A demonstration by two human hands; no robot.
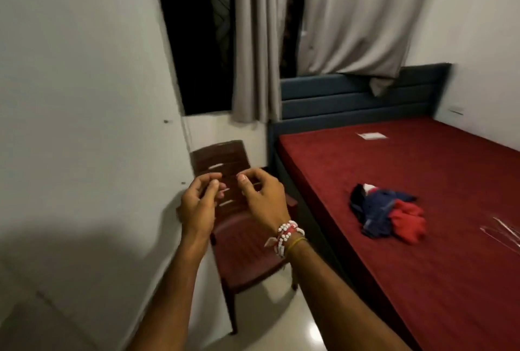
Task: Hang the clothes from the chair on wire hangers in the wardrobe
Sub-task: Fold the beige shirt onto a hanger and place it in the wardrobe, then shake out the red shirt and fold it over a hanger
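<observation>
- Two hands, left hand [197, 206] and right hand [264, 198], raised close together before the chair [242, 255], fingers loosely half-curled, gripping nothing visible.
- Clothes [388, 217]: one crumpled navy-and-red heap on the bed [422, 170], well apart from the chair.

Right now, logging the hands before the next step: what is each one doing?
Left hand: fingers loosely curled, holding nothing.
Right hand: loosely curled too, holding nothing.

Chair [242, 255] seemingly tight between wall [84, 125], bed [422, 210]
</observation>
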